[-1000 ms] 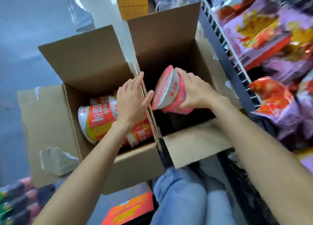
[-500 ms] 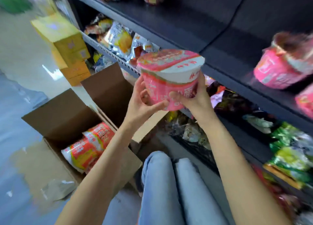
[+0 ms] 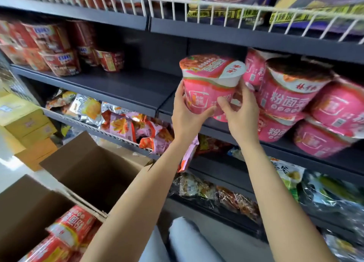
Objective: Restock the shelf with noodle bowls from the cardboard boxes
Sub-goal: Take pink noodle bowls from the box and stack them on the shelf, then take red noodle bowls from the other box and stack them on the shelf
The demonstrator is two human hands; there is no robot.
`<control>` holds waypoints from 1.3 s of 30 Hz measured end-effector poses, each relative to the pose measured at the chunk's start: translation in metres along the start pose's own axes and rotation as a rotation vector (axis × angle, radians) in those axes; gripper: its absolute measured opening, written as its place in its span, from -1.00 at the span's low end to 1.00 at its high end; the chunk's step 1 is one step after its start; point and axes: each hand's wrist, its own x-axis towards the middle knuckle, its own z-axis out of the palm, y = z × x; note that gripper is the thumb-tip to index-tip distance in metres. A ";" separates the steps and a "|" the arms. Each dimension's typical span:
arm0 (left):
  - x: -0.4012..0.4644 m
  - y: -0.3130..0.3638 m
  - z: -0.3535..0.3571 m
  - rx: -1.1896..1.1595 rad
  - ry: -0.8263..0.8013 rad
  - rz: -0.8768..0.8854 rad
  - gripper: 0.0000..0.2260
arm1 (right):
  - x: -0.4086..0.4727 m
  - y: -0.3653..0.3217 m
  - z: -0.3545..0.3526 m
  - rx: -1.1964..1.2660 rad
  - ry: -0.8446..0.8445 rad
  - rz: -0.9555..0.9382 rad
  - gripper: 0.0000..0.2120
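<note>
Across the dark middle shelf [image 3: 122, 84] a wide bare stretch lies between the red bowls [image 3: 59, 60] at the left and the stacked pink bowls [image 3: 291, 96] at the right, and that gap is the room to fill; below at the left the open cardboard boxes [image 3: 92, 171] keep red bowls inside. Half a second ago the pink noodle bowl [image 3: 210, 82] was held lower, out in front of the shelving; now it is upright at the shelf's front lip, just beside the pink stack, so placing looks close. Left hand [image 3: 187, 116] cups its underside with fingers curled round it, right hand [image 3: 240, 112] grips its right side, thumb across the front
</note>
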 end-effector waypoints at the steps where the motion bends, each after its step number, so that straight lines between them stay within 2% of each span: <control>1: 0.003 0.000 0.012 -0.003 -0.004 -0.013 -0.10 | 0.006 0.006 -0.005 -0.029 0.015 -0.008 -0.40; 5: 0.028 0.004 0.051 0.115 -0.035 0.010 -0.12 | 0.025 0.017 -0.018 -0.146 0.030 0.013 -0.37; 10: 0.060 -0.012 0.081 0.347 -0.165 -0.032 -0.12 | 0.029 0.033 -0.013 -0.307 -0.087 -0.017 -0.43; 13: 0.071 -0.014 0.080 0.508 -0.241 -0.028 -0.35 | 0.032 0.041 -0.010 -0.291 -0.173 -0.003 -0.42; 15: 0.073 -0.009 0.070 0.400 -0.294 0.024 -0.51 | 0.034 0.046 -0.009 -0.270 -0.184 -0.006 -0.42; 17: 0.066 -0.004 0.051 0.369 -0.323 0.065 -0.60 | 0.030 0.049 -0.008 -0.279 -0.149 -0.058 -0.45; 19: 0.047 0.002 0.025 0.419 -0.273 0.060 -0.64 | 0.020 0.049 -0.005 -0.282 -0.068 -0.182 -0.56; 21: 0.020 0.005 -0.005 0.452 -0.194 0.036 -0.70 | 0.005 0.046 0.007 -0.230 -0.059 -0.287 -0.67; 24: -0.025 0.010 -0.059 0.571 -0.099 0.022 -0.75 | -0.022 0.039 0.037 -0.120 -0.241 -0.364 -0.76; 28: -0.092 0.012 -0.131 0.915 -0.004 -0.022 -0.77 | -0.069 0.031 0.085 -0.044 -0.532 -0.583 -0.79; 33: -0.167 -0.009 -0.208 1.058 0.204 -0.302 -0.78 | -0.124 0.031 0.151 -0.005 -0.872 -0.691 -0.79; 36: -0.204 -0.038 -0.257 0.975 0.360 -0.623 -0.80 | -0.149 0.031 0.189 -0.046 -1.103 -0.697 -0.74; 39: -0.232 -0.066 -0.299 0.783 0.461 -0.887 -0.74 | -0.174 0.030 0.219 -0.021 -1.231 -0.724 -0.75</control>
